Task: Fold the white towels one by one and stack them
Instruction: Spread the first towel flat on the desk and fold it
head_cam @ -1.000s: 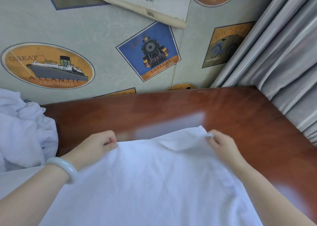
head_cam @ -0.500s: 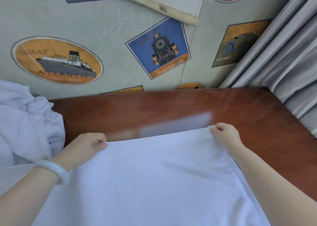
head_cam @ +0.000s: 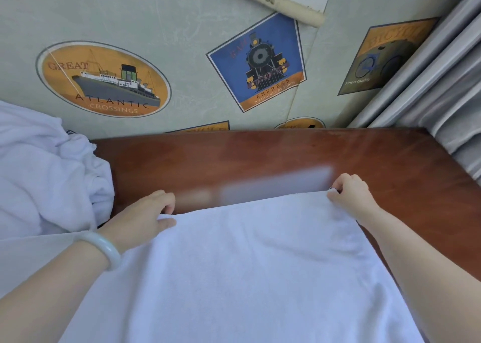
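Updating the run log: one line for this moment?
left hand: grips towel corner | right hand: grips other corner | towel: spread on table

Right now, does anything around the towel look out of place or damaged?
The towel lies flat, its far edge held by the left hand and right hand. Only oddity: the wallpaper at the top has peeled loose and curled into a roll.

The flat cloth towel point(head_cam: 247, 277) was white, and so was the crumpled towel heap point(head_cam: 44, 181). The shiny wooden table point(head_cam: 260, 155) was red-brown. The pale green wallpaper point(head_cam: 182, 25) had an orange oval ship picture point(head_cam: 104, 80) and a blue train picture point(head_cam: 256, 61). The pleated curtain point(head_cam: 442, 87) was grey.
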### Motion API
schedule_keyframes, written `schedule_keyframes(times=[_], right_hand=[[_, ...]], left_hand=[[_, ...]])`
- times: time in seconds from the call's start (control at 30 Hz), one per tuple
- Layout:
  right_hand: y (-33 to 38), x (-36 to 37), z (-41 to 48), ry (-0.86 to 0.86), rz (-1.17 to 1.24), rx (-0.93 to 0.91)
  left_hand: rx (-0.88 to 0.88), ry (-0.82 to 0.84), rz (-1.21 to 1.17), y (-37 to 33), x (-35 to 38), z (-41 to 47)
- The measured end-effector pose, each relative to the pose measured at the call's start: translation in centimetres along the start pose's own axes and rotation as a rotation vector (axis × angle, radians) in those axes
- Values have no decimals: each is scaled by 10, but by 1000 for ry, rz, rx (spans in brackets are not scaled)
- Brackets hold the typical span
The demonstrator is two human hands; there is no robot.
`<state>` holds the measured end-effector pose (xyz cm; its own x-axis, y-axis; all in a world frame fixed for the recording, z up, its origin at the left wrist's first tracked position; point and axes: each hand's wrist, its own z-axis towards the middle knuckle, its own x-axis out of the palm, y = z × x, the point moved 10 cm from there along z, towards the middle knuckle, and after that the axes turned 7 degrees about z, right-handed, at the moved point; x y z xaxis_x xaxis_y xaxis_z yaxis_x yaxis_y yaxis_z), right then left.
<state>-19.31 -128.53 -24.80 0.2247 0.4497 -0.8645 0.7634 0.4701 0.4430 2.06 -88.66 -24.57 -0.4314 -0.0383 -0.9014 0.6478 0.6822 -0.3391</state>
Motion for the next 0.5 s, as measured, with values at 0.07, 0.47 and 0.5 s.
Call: schedule_keyframes(times=[0.07, 0.47, 0.5], right_hand=[[1, -3, 3, 37, 58, -29], [-45, -43, 15, -354, 444, 72], [-44, -38, 14, -360, 434, 61]], left_hand=[[4, 48, 6, 3, -1, 0], [-53, 96, 112, -7, 5, 23], [-69, 88, 94, -9, 10, 25]])
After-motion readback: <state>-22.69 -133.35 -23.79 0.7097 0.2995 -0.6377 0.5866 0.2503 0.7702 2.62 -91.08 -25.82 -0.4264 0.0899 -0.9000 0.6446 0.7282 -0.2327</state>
